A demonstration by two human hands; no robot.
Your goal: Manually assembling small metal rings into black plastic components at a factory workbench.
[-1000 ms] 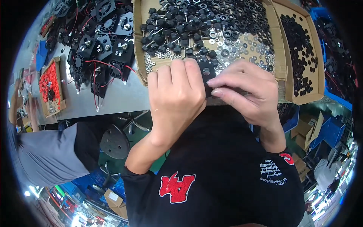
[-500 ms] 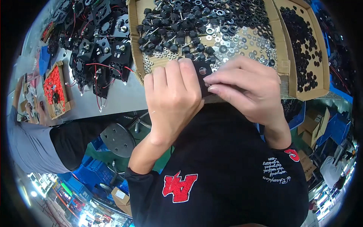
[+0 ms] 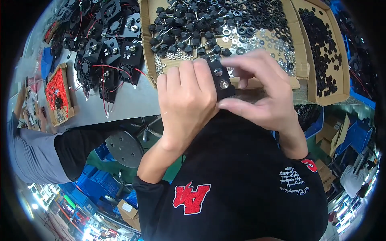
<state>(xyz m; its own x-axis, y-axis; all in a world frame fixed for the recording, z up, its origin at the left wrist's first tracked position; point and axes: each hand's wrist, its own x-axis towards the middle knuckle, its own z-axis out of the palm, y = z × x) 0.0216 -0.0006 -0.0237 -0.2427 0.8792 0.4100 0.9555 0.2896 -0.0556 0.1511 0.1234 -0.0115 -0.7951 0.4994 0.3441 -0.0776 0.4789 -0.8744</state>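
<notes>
My left hand [image 3: 186, 90] is closed around a black plate-like part [image 3: 227, 93] and holds it just in front of the cardboard tray. On the part's visible face are a round hole and a shiny metal fastener [image 3: 224, 84]; its other end is hidden behind my fingers. My right hand [image 3: 265, 90] is beside the part, thumb and fingers spread apart, the thumb tip close to its lower corner. Nothing shows between those fingers. Beyond both hands, the tray holds black knobs with metal studs [image 3: 193, 30], black rings [image 3: 257, 16] and silver washers [image 3: 267, 42].
Black fan assemblies [image 3: 106, 52] with red wires pile up on the left of the grey table [image 3: 90, 112]. A small box of red parts [image 3: 59, 92] sits farther left, near another person's sleeve [image 3: 38, 154]. A second cardboard tray [image 3: 339, 90] at right contains small black pieces. A stool [image 3: 124, 148] stands below.
My right thumb and fingers have opened and come off the part. The part has tilted in my left hand, so the metal fastener on its face now shows.
</notes>
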